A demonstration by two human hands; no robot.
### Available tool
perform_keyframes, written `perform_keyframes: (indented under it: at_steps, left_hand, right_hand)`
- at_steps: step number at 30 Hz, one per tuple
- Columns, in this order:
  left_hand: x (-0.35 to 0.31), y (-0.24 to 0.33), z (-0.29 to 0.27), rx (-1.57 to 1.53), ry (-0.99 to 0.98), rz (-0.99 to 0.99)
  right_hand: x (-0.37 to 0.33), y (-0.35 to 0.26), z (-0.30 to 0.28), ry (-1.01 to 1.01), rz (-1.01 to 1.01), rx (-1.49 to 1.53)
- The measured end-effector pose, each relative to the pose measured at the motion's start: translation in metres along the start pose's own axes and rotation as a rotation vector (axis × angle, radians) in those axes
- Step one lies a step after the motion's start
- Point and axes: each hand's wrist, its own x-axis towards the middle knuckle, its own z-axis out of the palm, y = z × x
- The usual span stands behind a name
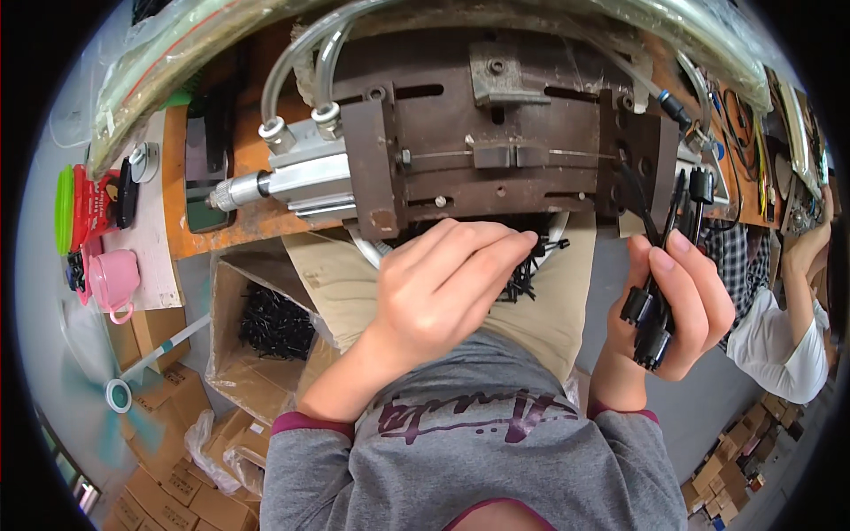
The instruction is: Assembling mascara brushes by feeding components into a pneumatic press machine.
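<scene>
My right hand [699, 305] is closed around several black plastic pieces [652, 310] with slim stems and ribbed, cylindrical ends. They stick out above and below my fingers, beside the right end of a brown metal fixture [443, 115]. Over my lap, just below the fixture's front edge, my left hand [434, 288] has its fingers drawn together. Its fingertips are at a pile of small black stemmed parts [522, 281]; whatever they pinch is hidden. Two small dark blocks [509, 157] face each other on thin rods at the fixture's middle.
A silver air cylinder [310, 177] with clear hoses sits on the fixture's left. Below left, an open carton [257, 372] holds many small black parts. A pink mug [113, 279], a phone [208, 168] and a fan [118, 396] are on the left. Another person's arm [801, 274] shows at right.
</scene>
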Motion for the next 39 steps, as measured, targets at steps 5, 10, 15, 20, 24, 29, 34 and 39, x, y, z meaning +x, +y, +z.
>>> perform_keyframes:
  at_steps: [5, 10, 15, 20, 24, 29, 34, 39]
  left_hand:
    - [-0.03, -0.011, 0.007, 0.049, -0.29, -0.161]
    - [-0.087, -0.035, 0.065, 0.105, -0.459, -0.342]
    - [-0.111, -0.048, 0.098, 0.21, -0.523, -0.318]
    - [-0.082, -0.033, 0.068, -0.255, -0.548, -0.64]
    - [-0.05, -0.009, 0.014, -0.887, -0.6, -1.126]
    - [-0.028, 0.011, -0.019, -1.152, -0.474, -1.113]
    - [-0.021, 0.018, -0.03, -1.2, -0.461, -1.073]
    - [-0.012, 0.024, -0.039, -1.2, -0.446, -1.027]
  right_hand:
    - [-0.001, 0.004, -0.001, 0.034, 0.02, -0.078]
    - [-0.005, 0.004, -0.002, 0.038, 0.05, -0.097]
    - [-0.002, 0.002, -0.003, 0.078, 0.016, -0.068]
    - [-0.005, 0.01, -0.017, -0.01, 0.025, -0.076]
    - [-0.005, 0.007, -0.016, -0.024, 0.034, -0.06]
    - [-0.006, 0.013, -0.011, 0.023, -0.029, -0.051]
    - [-0.005, 0.008, -0.016, -0.028, -0.014, -0.059]
    - [-0.005, 0.006, -0.014, -0.031, 0.011, -0.015]
